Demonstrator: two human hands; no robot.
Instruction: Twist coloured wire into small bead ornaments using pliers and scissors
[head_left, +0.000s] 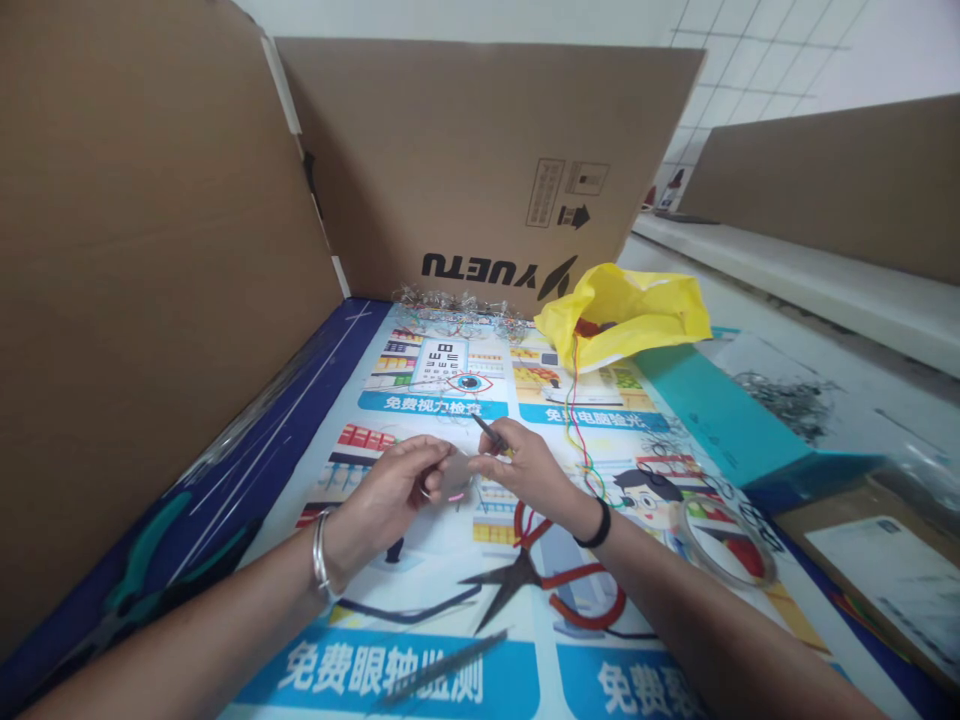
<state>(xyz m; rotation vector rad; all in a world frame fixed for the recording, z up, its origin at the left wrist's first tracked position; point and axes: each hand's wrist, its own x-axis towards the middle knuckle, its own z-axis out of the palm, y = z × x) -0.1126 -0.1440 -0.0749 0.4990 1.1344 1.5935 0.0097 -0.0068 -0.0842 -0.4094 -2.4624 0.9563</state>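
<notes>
My left hand point(409, 478) is closed in a pinch over the middle of the printed mat. What its fingertips hold is too small and blurred to name. Close on its right, my right hand point(534, 472) grips a slim dark tool point(489, 431) whose tip points up and left; its exact kind does not show. A pale translucent patch point(459, 468) lies between the fingertips of both hands. Below the hands, scissors point(519, 576) with red-wrapped handles rest on the mat with their blades spread. Nearer to me is a bundle of thin dark strands point(450, 668).
Cardboard panels point(465, 150) stand at the back and left. Tangled silver wire point(465, 308) lies along the back. To the right are a yellow bag point(645, 315) with coloured cords point(576, 420), a tape roll point(759, 550) and a teal box point(750, 420). Teal-handled pliers point(150, 560) lie left.
</notes>
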